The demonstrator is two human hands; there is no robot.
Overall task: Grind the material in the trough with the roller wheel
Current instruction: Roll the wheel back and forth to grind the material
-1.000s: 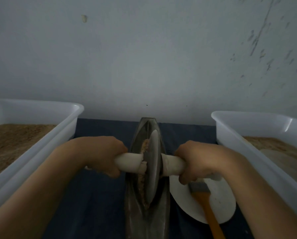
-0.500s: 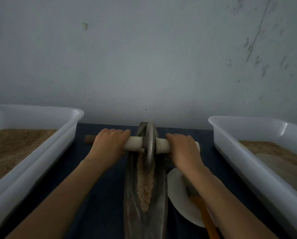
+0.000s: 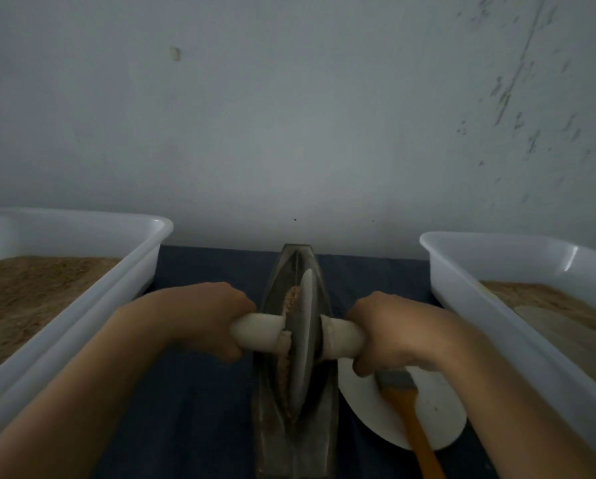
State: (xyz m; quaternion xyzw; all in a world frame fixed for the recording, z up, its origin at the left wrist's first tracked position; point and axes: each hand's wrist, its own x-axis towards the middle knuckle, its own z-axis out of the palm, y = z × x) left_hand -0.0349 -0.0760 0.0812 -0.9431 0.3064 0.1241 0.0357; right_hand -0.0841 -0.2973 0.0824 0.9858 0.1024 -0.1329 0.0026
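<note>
Since half a second ago the roller wheel point(image 3: 305, 335) has rolled back from the trough's far end toward the middle, both arms drawn in. At 9 o'clock, a white plastic tub point(image 3: 82, 305) holds coarse brown powder. The left hand point(image 3: 203, 318) has its fingers clamped round the pale axle handle point(image 3: 258, 331). The dark, boat-shaped metal trough point(image 3: 295, 375) lies on a dark blue tabletop point(image 3: 193, 409), its long axis 12 to 6, below a scuffed grey wall point(image 3: 289, 115). The thin metal disc stands upright in it on tan ground material point(image 3: 286, 368). The right hand point(image 3: 390, 337) has its fingers clamped on the other handle. At 4 o'clock a white plate point(image 3: 438, 420) bears an orange-handled brush point(image 3: 410, 416); at 3 o'clock, a second tub point(image 3: 479, 288)
</note>
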